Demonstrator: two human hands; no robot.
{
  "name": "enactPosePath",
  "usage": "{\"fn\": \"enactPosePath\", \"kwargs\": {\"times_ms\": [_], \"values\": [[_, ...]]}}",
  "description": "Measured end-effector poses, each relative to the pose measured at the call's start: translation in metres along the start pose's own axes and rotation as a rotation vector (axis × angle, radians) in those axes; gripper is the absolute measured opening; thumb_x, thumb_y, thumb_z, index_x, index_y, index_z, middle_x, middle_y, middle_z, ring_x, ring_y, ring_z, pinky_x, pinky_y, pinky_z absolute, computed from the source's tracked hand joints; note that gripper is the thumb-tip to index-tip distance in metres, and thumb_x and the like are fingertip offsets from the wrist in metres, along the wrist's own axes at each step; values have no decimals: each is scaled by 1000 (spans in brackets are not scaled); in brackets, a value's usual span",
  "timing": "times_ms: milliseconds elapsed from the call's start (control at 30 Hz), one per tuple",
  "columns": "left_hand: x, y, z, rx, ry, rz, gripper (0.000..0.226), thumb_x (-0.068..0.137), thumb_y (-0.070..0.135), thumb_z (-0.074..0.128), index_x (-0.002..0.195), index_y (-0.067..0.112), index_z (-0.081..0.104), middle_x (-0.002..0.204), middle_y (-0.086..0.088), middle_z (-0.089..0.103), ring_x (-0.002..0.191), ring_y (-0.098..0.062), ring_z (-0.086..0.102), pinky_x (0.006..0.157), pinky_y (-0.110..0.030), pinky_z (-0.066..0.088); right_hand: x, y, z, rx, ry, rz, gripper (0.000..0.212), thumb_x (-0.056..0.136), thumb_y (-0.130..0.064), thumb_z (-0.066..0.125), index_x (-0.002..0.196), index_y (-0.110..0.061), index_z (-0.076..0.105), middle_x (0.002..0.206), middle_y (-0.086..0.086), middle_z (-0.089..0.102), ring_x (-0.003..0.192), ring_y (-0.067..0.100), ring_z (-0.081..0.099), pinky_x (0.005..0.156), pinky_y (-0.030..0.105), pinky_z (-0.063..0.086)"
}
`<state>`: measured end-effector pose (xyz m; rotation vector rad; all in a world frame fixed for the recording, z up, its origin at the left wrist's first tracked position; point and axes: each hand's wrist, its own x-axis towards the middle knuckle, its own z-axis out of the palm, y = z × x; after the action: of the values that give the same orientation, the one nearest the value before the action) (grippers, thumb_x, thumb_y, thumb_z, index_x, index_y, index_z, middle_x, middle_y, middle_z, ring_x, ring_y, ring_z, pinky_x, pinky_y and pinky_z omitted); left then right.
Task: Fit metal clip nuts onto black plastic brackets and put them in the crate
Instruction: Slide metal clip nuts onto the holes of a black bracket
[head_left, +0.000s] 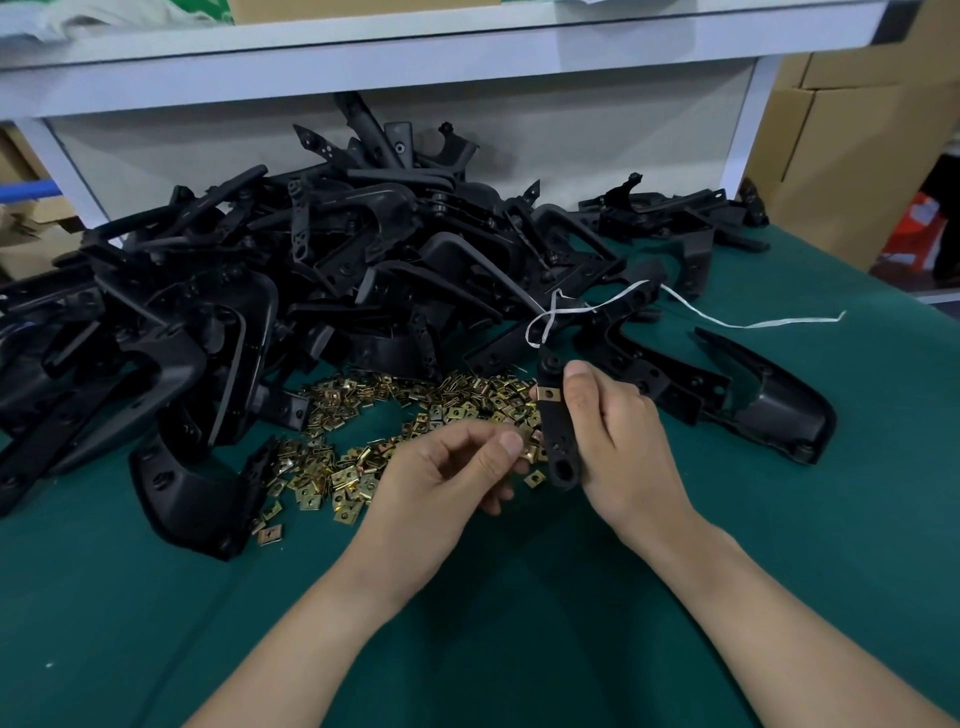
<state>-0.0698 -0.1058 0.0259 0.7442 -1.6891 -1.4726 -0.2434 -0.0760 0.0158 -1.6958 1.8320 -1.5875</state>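
Note:
My right hand grips a narrow black plastic bracket upright, with one gold clip nut fitted across its upper part. Just left of the bracket's lower half, my left hand pinches a gold clip nut between thumb and fingers. Behind both hands a loose heap of gold clip nuts spreads over the green table. A big pile of black brackets fills the table's back and left. No crate is in view.
Green table mat in front of my arms. More black brackets lie to the right, with a white string over them. A white shelf runs behind the pile. Cardboard boxes stand at the back right.

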Motion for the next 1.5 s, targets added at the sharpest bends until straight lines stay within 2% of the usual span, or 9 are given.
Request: {"fn": "enactPosePath", "kwargs": {"times_ms": [200,400,533,667,833,1067,1300,1400,1500], "values": [[-1,1,-4,-7,10,34,17,84,32,69,100,30,76,78,10,68,74,-5,62,65,-20,54,0,2,-1,-4,-43,32,48,109,-37,29,75,-13,51,72,10,66,65,19,57,66,13,35],[-4,3,-7,49,-24,67,17,86,30,70,101,34,75,82,12,70,73,-5,61,67,-20,54,-1,-2,-1,33,-8,-8,45,109,-32,32,68,-14,43,58,10,52,54,19,46,59,10,34],[-5,5,-7,50,-31,69,18,84,31,70,102,34,75,84,12,71,73,-5,62,68,-20,54,0,-2,-1,53,-25,-3,49,109,-33,32,70,-8,47,63,13,60,56,23,50,56,14,35],[-6,7,-6,46,-60,71,18,85,29,70,102,34,75,82,12,70,72,-5,62,69,-19,54,0,-3,-1,49,-8,-15,46,108,-32,32,67,-13,41,58,12,53,55,23,47,57,11,34],[-8,8,-4,40,-60,67,18,85,29,70,101,33,76,79,12,70,71,-4,62,67,-17,53,0,-1,-1,48,-24,-7,47,108,-33,31,70,-8,44,62,17,57,54,25,48,55,16,34],[-8,10,-3,33,-50,71,18,84,28,69,101,30,75,76,9,69,69,-4,62,67,-16,52,0,-2,-1,19,-13,-31,46,109,-31,33,68,-12,41,56,11,48,54,24,44,51,16,31],[-7,8,-1,33,-41,53,16,84,30,70,99,32,75,79,11,70,71,-5,61,67,-18,53,0,1,0,-26,-30,-35,43,108,-33,31,67,-23,35,56,6,45,57,21,44,61,15,31],[-7,8,-1,32,-40,46,17,83,31,70,99,31,75,83,7,72,74,-8,65,68,-20,55,-2,3,-1,-99,-73,-28,42,109,-38,26,70,-27,35,61,-3,47,69,16,49,74,26,35],[-7,7,0,-3,-36,28,17,83,28,70,99,26,75,84,5,72,77,-9,68,68,-21,56,-3,2,-1,-135,-64,-33,42,108,-38,24,71,-24,38,62,-1,51,73,13,51,83,22,33]]}}
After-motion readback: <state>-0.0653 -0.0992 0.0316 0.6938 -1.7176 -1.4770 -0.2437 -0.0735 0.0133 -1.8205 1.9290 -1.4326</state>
